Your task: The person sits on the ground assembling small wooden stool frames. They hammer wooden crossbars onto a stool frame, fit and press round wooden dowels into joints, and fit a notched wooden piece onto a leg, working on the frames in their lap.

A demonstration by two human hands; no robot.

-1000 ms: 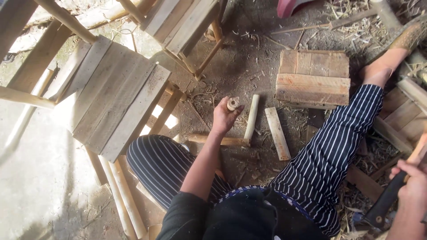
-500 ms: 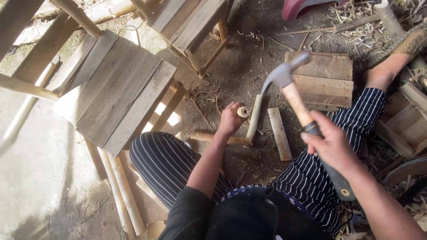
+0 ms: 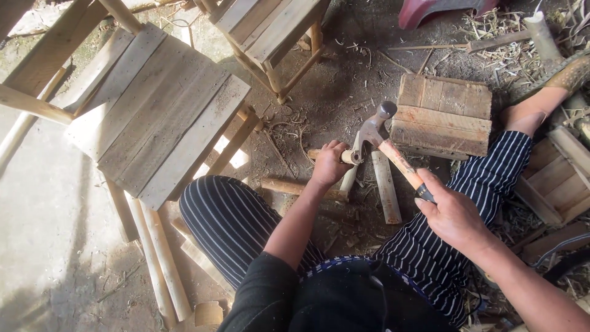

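Observation:
My left hand (image 3: pixel 329 163) grips a short wooden dowel (image 3: pixel 351 157) held level above the dirt floor between my striped trouser legs. My right hand (image 3: pixel 452 212) is closed around the wooden handle of a claw hammer (image 3: pixel 393 154). The hammer's metal head (image 3: pixel 373 126) sits right at the dowel's free end, touching or nearly touching it. Under the dowel lie two short wooden sticks (image 3: pixel 386 187) on the ground.
A slatted wooden stool (image 3: pixel 160 110) stands at the left, another (image 3: pixel 270 27) behind it. A small slatted wooden block (image 3: pixel 442 117) lies at the right by my bare foot (image 3: pixel 528 114). Poles (image 3: pixel 163 264) and shavings litter the ground.
My right hand brought the hammer in from the lower right and swung it down toward the dowel. My left hand turned the dowel from end-on to level.

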